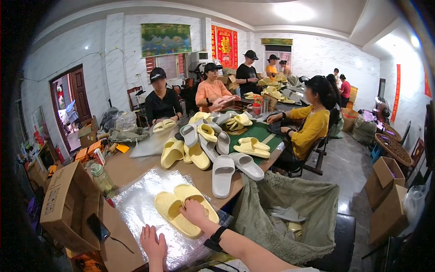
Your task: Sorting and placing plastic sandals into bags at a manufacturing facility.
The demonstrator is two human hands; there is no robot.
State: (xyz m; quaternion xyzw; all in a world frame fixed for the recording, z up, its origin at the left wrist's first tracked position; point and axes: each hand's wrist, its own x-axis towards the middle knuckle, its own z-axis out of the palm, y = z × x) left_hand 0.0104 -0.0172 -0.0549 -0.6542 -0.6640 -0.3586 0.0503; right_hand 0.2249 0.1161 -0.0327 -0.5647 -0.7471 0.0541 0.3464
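A pair of pale yellow slippers (168,209) lies side by side on a stack of clear plastic bags (136,195) at the table's near edge. My right hand (195,213), with a black band round the wrist, reaches over the pair from the right. Its fingers are closed on the slippers where the two meet; the fingertips are partly hidden. Left of the pair, my left hand (154,242) rests on the plastic with its fingers stretched out, holding nothing. Beyond the bags rises a heap of yellow and grey slippers (198,155), with a grey slipper (223,176) at its near side.
An open cardboard box (68,206), a phone (98,227) and a green-lidded bottle (102,177) stand or lie at left. A cloth-lined bin (294,240) holding wrapped slippers is at right. Several people sit round the table, one in a yellow top (312,124).
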